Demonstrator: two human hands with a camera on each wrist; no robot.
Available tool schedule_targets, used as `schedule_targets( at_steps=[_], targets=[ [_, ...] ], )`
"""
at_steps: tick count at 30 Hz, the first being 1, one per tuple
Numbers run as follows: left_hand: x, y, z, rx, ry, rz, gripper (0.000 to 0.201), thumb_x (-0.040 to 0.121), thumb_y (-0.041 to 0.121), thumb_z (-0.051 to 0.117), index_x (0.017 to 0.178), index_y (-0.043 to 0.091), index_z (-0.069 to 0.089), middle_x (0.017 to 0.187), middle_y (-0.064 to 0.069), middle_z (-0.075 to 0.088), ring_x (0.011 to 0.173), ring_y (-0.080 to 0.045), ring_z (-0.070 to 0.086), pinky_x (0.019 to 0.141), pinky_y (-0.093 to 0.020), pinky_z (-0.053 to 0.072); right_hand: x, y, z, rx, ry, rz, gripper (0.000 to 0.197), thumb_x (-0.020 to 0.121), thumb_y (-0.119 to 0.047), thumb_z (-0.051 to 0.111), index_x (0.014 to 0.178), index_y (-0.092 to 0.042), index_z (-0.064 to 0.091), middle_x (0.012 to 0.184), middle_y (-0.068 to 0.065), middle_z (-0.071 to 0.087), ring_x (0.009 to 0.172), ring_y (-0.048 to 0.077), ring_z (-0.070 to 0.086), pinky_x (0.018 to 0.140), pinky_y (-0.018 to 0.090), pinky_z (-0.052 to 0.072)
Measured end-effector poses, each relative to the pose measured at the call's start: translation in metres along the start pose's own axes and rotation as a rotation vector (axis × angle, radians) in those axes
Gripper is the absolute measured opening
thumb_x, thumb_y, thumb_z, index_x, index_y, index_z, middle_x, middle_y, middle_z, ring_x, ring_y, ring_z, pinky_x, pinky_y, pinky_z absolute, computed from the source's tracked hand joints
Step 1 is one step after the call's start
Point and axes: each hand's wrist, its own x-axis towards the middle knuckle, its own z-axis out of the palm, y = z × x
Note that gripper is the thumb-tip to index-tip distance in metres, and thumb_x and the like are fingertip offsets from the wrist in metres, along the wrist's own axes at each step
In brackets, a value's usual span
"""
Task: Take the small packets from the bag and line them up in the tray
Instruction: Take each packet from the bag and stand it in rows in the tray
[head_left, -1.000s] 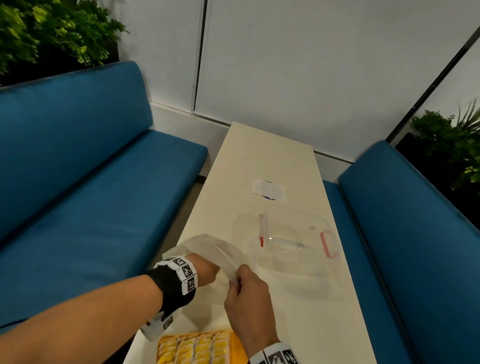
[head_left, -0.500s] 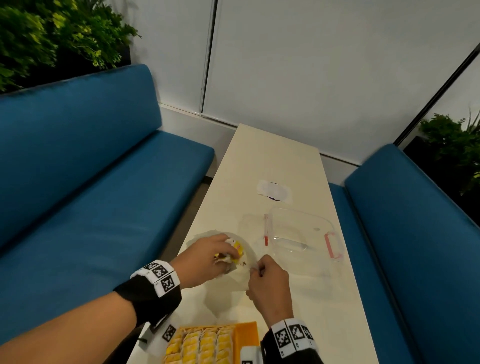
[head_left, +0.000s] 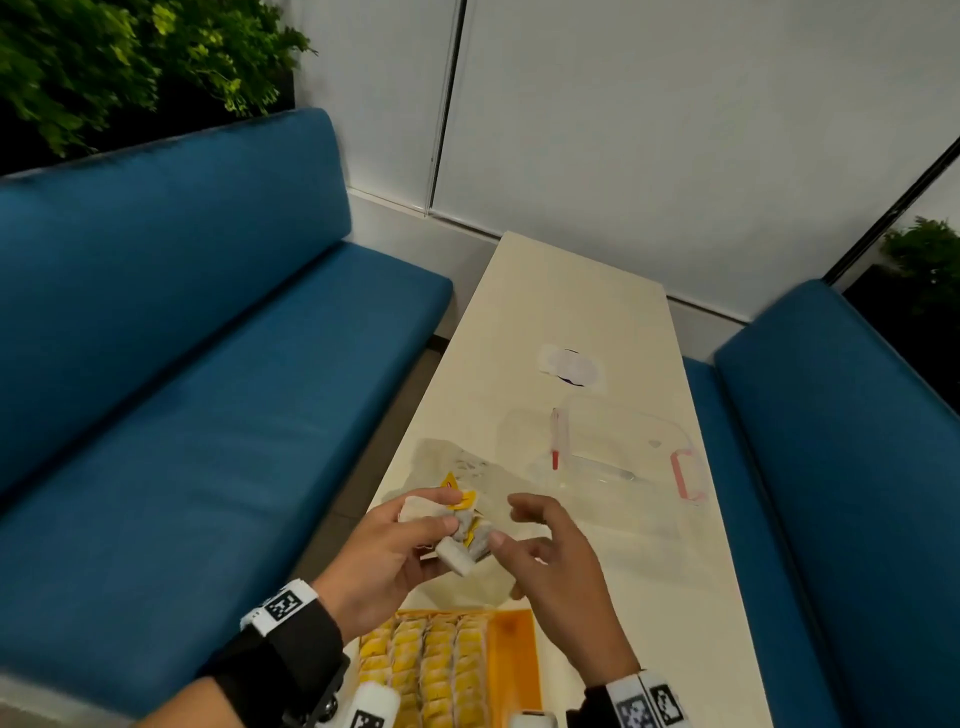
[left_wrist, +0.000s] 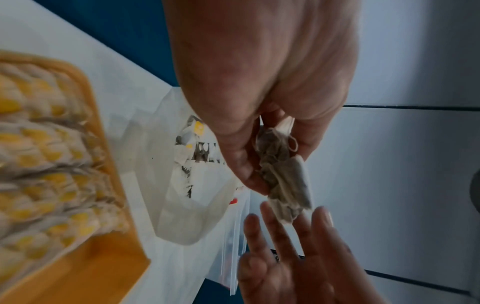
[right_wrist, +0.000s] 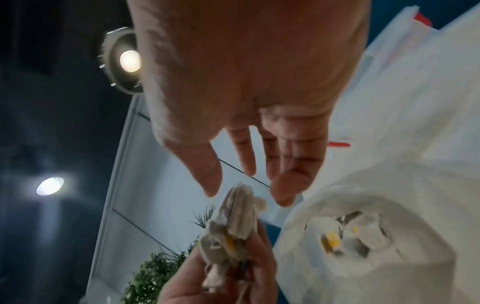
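Note:
My left hand (head_left: 451, 519) grips a small bunch of white and yellow packets (head_left: 467, 535) above the table, just in front of the orange tray (head_left: 514, 654). The tray holds several rows of the same packets. My right hand (head_left: 511, 527) is open, its fingers spread right beside the bunch, holding nothing. The translucent white bag (head_left: 452, 460) lies slack on the table behind both hands. In the left wrist view the packets (left_wrist: 285, 176) hang from my curled fingers. In the right wrist view more packets (right_wrist: 335, 240) show inside the bag (right_wrist: 389, 205).
A clear zip pouch with a red slider and pink handle (head_left: 623, 452) lies right of the bag. A white sticker (head_left: 571, 366) sits farther up the narrow cream table (head_left: 561, 291). Blue benches (head_left: 208, 415) flank both long sides.
My left hand has come out of the bag with a bunch of packets and drawn back toward the tray. My right hand has let go of the bag and opened beside the packets.

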Motion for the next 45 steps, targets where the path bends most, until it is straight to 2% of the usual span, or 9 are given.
schedule_targets(
  at_steps=[5,12,19,23,25,28,35,41,45],
  targets=[
    [-0.012,-0.020,-0.008,-0.047,0.074,-0.032,0.023,0.091,0.003,0.065,0.113,0.005,0.072,0.099,-0.017,0.073,0.088,-0.028,0.071,0.074,-0.041,0.060,-0.011,0.002,0.027,0.196,-0.105,0.109,0.028,0.089,-0.013,0.073,0.115,-0.020,0.064,0.107,0.010,0.060,0.070,0.020,0.070,0.054,0.031,0.055],
    [-0.024,-0.029,-0.003,-0.150,0.146,0.012,0.012,0.097,0.020,0.066,0.103,0.009,0.064,0.091,-0.017,0.067,0.084,-0.030,0.069,0.070,-0.040,0.053,-0.019,0.010,0.061,-0.033,-0.064,0.039,0.033,0.077,-0.023,0.081,0.100,-0.038,0.062,0.093,-0.005,0.062,0.074,0.016,0.070,0.067,0.039,0.062],
    [-0.031,-0.034,-0.008,-0.162,0.125,0.026,0.014,0.094,0.017,0.069,0.103,0.008,0.063,0.092,-0.019,0.067,0.090,-0.033,0.068,0.072,-0.038,0.060,-0.034,0.010,0.072,-0.193,-0.069,-0.058,0.030,0.087,-0.025,0.073,0.113,-0.035,0.061,0.101,-0.018,0.066,0.092,-0.009,0.059,0.071,0.004,0.046],
    [-0.029,-0.038,-0.019,-0.135,0.127,0.021,0.021,0.087,0.011,0.075,0.104,0.008,0.064,0.089,-0.020,0.067,0.087,-0.031,0.068,0.080,-0.046,0.058,-0.034,0.016,0.073,-0.188,-0.139,-0.033,0.032,0.082,-0.029,0.074,0.110,-0.041,0.064,0.104,-0.016,0.062,0.090,0.005,0.064,0.076,0.018,0.056],
    [-0.028,-0.039,-0.026,-0.114,0.121,0.005,0.021,0.085,0.011,0.077,0.102,0.010,0.064,0.089,-0.019,0.064,0.081,-0.027,0.066,0.070,-0.040,0.057,-0.032,0.015,0.067,-0.082,-0.151,0.030,0.023,0.081,-0.031,0.075,0.103,-0.036,0.069,0.100,-0.009,0.065,0.081,0.015,0.069,0.068,0.034,0.061],
    [-0.030,-0.038,-0.035,-0.053,0.036,-0.016,0.028,0.079,0.013,0.084,0.100,0.012,0.065,0.092,-0.017,0.061,0.083,-0.026,0.063,0.062,-0.035,0.052,-0.022,0.013,0.052,0.069,-0.063,0.124,0.008,0.090,-0.019,0.071,0.098,-0.019,0.071,0.094,0.002,0.070,0.071,0.021,0.073,0.055,0.037,0.058],
    [-0.037,-0.034,-0.038,0.100,-0.255,-0.071,0.034,0.082,0.004,0.077,0.107,0.012,0.057,0.087,-0.020,0.058,0.080,-0.029,0.061,0.063,-0.035,0.052,-0.009,0.009,0.040,0.309,-0.294,0.321,0.028,0.093,-0.007,0.064,0.119,-0.015,0.068,0.113,0.017,0.071,0.078,0.025,0.070,0.056,0.028,0.051],
    [-0.040,-0.036,-0.041,0.184,-0.276,-0.100,0.065,0.080,0.002,0.079,0.129,0.039,0.056,0.109,-0.033,0.062,0.090,-0.037,0.062,0.087,-0.048,0.052,-0.012,0.015,0.044,0.185,-0.251,0.274,0.020,0.086,-0.010,0.072,0.104,-0.019,0.075,0.094,0.004,0.070,0.069,0.016,0.065,0.058,0.027,0.047],
    [-0.041,-0.034,-0.039,0.227,-0.298,-0.074,0.081,0.083,-0.002,0.078,0.141,0.047,0.049,0.118,-0.026,0.068,0.096,-0.038,0.065,0.093,-0.050,0.054,-0.011,0.012,0.045,0.154,-0.199,0.267,0.020,0.082,-0.001,0.071,0.098,-0.012,0.074,0.083,0.004,0.067,0.061,0.014,0.061,0.053,0.020,0.046]
  ],
)
